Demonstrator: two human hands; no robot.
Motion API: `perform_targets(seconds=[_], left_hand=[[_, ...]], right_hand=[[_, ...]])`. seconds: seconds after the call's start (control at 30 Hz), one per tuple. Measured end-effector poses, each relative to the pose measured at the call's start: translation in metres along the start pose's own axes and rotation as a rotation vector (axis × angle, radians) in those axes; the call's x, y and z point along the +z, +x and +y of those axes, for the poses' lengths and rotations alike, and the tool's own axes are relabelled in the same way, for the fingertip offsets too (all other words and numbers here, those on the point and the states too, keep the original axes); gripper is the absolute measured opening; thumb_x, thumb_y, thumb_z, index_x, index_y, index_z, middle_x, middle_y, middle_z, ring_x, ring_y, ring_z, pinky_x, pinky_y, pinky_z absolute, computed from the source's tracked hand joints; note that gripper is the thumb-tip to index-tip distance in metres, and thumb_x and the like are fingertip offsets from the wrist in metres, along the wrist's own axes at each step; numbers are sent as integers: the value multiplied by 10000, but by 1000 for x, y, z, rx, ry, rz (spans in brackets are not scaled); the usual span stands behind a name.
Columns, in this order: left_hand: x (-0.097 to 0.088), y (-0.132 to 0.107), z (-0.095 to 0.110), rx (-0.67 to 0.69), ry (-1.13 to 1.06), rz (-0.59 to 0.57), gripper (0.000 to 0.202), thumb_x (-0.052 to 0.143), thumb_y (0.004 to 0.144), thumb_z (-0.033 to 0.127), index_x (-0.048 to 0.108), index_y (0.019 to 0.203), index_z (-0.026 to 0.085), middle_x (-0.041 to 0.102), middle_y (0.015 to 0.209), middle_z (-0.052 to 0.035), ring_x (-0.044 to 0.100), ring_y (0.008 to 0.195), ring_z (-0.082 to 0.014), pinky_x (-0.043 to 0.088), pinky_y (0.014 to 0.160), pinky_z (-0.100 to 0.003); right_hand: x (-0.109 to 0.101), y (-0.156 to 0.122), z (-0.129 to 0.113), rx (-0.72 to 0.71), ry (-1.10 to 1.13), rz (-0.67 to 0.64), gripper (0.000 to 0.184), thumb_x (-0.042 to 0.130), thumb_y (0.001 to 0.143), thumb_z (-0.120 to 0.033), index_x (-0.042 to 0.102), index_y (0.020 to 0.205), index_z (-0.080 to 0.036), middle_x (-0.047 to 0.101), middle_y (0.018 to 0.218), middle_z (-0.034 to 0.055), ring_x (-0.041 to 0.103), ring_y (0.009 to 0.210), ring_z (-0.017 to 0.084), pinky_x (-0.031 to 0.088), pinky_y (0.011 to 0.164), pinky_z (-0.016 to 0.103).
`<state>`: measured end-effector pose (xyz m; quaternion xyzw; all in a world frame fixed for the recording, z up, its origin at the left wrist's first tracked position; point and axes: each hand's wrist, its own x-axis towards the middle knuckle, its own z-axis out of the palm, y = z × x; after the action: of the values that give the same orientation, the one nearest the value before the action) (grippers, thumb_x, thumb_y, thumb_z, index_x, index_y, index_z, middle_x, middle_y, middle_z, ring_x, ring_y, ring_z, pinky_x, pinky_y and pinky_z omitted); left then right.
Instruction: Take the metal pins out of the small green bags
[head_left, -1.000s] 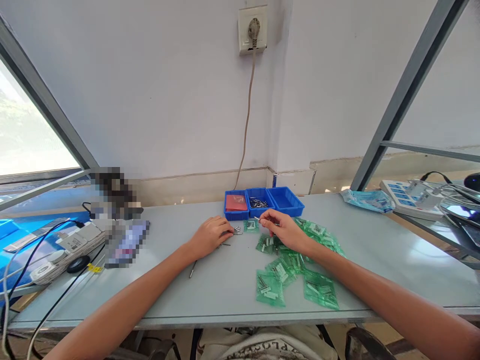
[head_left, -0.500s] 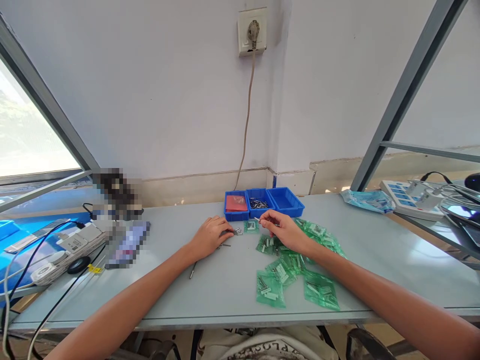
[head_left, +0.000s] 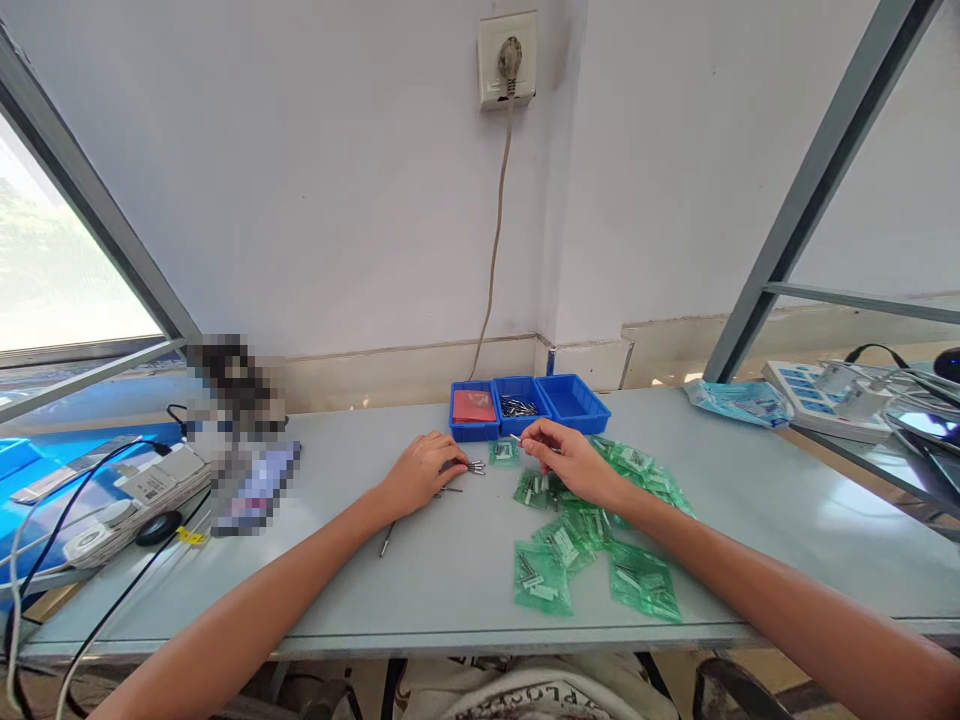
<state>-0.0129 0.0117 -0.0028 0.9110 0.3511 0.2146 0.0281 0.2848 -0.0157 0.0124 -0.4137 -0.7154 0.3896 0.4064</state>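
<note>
My left hand (head_left: pixel 420 472) rests on the grey table (head_left: pixel 450 560), fingers curled over a small cluster of metal pins (head_left: pixel 474 466). My right hand (head_left: pixel 568 458) hovers just right of it, pinching one thin metal pin (head_left: pixel 516 438) between thumb and fingers. A small green bag (head_left: pixel 502 452) lies between the two hands. Several more green bags (head_left: pixel 592 535) with parts inside are spread under and in front of my right wrist. One loose pin (head_left: pixel 385 539) lies beside my left forearm.
Three joined blue bins (head_left: pixel 529 404) stand behind my hands: a red item in the left one, metal pins in the middle. A cable hangs from the wall socket (head_left: pixel 507 60). Power strips and cables lie at the left (head_left: pixel 112 500) and right (head_left: pixel 825 398).
Nothing has visibly changed beyond a slight shift of the camera; both hands stay in place.
</note>
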Motion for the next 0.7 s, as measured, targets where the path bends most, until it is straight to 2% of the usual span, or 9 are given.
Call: perform_targets(seconds=[0.7], left_hand=[[-1,0,-1,1,-15,-9,207,558,1066,352,719,1043,223,721,1074,-48,608,1012,-217,443,915,-360]], right_hand=[[0,2,5,-18,8,6,331,581,964,-569,641,971,-243,610,902,17,535,723,176,506,662,322]])
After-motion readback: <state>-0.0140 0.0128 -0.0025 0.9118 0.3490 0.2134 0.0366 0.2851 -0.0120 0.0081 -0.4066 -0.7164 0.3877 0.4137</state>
